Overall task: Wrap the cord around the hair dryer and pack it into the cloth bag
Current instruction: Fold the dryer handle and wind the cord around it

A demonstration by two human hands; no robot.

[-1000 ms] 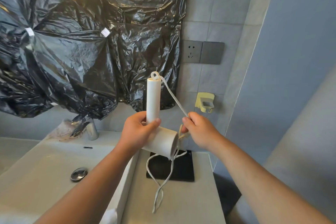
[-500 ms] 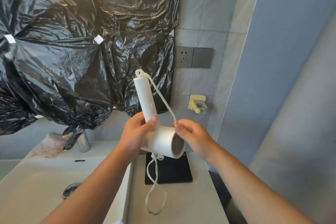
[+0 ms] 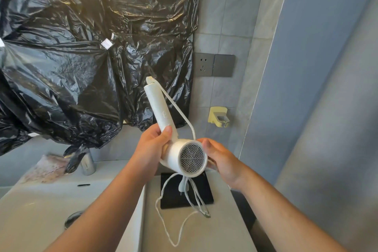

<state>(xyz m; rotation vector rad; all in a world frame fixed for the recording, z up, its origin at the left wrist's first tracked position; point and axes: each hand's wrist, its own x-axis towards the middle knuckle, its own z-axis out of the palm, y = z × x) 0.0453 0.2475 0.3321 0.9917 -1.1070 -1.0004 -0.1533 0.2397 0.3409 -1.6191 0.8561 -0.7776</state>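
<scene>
I hold a white hair dryer (image 3: 176,153) in mid-air above the counter, handle pointing up and its mesh grille facing me. My left hand (image 3: 150,147) grips it where the handle meets the barrel. My right hand (image 3: 219,158) is at the barrel's right side, pinching the white cord (image 3: 178,108) against it. The cord runs from the handle's top end down to the barrel, and its slack hangs in loops below, reaching the counter. A flat black item (image 3: 202,188), possibly the cloth bag, lies on the counter under the dryer.
A white sink basin (image 3: 36,210) with a drain and chrome tap (image 3: 88,164) is at the left. Black plastic sheeting (image 3: 81,47) covers the wall. A wall socket (image 3: 213,65) and a yellow holder (image 3: 218,117) are on the tiles. The counter edge drops off at the right.
The dryer has tilted so its grille faces me. My right hand has carried the cord down to the barrel's side, and more loops hang below.
</scene>
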